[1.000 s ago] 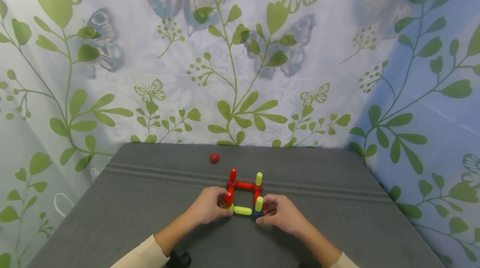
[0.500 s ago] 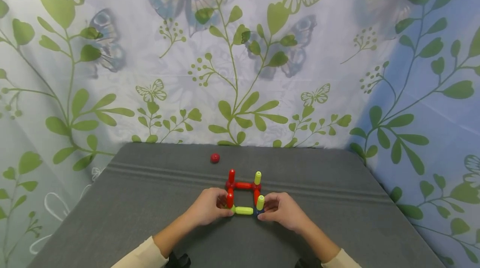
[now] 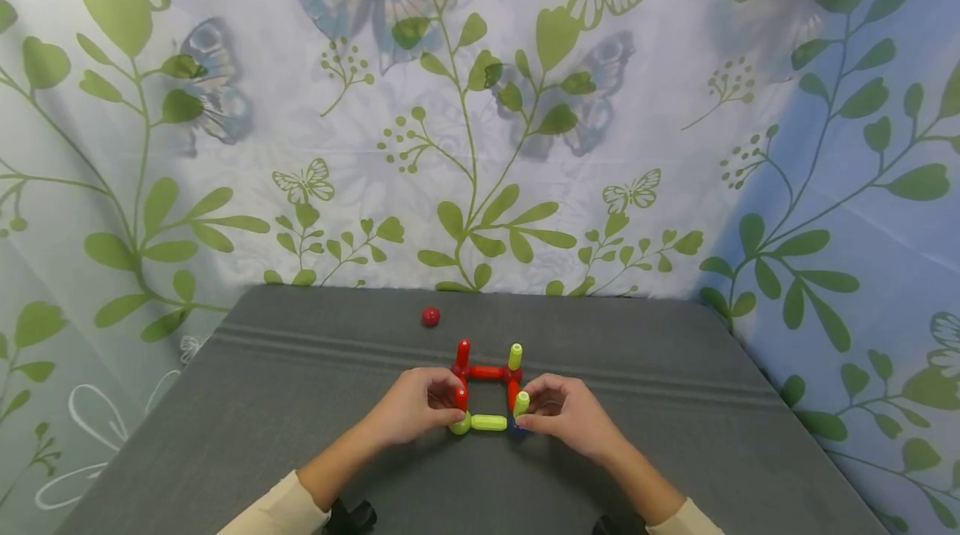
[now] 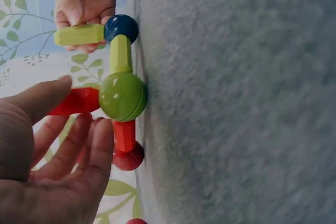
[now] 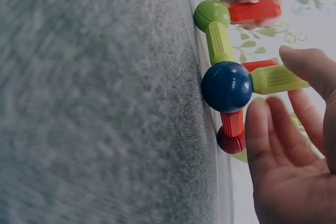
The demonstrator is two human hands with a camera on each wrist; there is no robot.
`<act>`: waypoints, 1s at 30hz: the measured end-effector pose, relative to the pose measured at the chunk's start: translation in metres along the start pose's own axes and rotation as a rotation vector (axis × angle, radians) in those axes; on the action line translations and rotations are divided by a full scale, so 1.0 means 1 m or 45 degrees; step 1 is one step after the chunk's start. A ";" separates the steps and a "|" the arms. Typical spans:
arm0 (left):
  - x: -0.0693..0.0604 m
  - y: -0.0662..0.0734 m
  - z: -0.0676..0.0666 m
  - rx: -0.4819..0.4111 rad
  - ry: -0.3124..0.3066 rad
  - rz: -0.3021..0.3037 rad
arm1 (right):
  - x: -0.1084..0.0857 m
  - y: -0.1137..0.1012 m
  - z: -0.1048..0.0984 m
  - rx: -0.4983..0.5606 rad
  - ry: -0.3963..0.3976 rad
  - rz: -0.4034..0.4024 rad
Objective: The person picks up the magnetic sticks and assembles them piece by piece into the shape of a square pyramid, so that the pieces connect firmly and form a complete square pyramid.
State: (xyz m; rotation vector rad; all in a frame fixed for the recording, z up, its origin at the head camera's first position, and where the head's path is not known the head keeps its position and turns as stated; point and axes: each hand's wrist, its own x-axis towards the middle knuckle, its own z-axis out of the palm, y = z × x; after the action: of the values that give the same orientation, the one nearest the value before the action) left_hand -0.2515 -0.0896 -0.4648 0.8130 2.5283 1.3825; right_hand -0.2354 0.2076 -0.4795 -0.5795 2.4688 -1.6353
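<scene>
A square frame of rods and balls lies on the dark grey table, with a rod upright at each corner. My left hand (image 3: 422, 406) pinches the red upright rod (image 4: 79, 101) at the near left corner, above the green ball (image 4: 123, 97). At the near right corner my right hand (image 3: 568, 414) has thumb and fingers around the yellow-green upright rod (image 5: 278, 79) over the dark blue ball (image 5: 227, 86). A yellow-green rod (image 3: 489, 422) joins these two balls. Red rods, such as the far rod (image 3: 487, 372), form the other sides. Farther back stand another red upright and another yellow-green upright.
A loose red ball (image 3: 431, 316) lies on the table (image 3: 300, 368) beyond the frame's far left corner. Behind the table hangs a curtain (image 3: 360, 185) printed with leaves and butterflies. Dark objects (image 3: 351, 517) show below the sleeves at the near edge.
Both hands have shifted slightly up, from beside the near balls to the upright rods. The green ball now shows more fully below the left hand. The frame has barely moved.
</scene>
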 end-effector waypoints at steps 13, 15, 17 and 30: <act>0.002 0.001 0.001 -0.043 0.035 0.003 | 0.001 -0.001 0.002 0.054 0.019 0.018; 0.004 0.000 0.001 -0.032 0.050 0.008 | 0.004 -0.001 0.003 0.033 0.044 0.034; 0.008 -0.001 0.002 -0.012 0.070 0.014 | 0.006 -0.001 0.004 0.018 0.061 0.043; 0.023 -0.002 0.009 0.109 0.132 -0.005 | 0.015 -0.003 0.012 -0.016 0.097 0.022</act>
State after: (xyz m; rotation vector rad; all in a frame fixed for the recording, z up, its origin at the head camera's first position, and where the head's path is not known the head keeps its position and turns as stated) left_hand -0.2679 -0.0721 -0.4681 0.7695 2.6819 1.3575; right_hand -0.2449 0.1909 -0.4799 -0.5053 2.5316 -1.6677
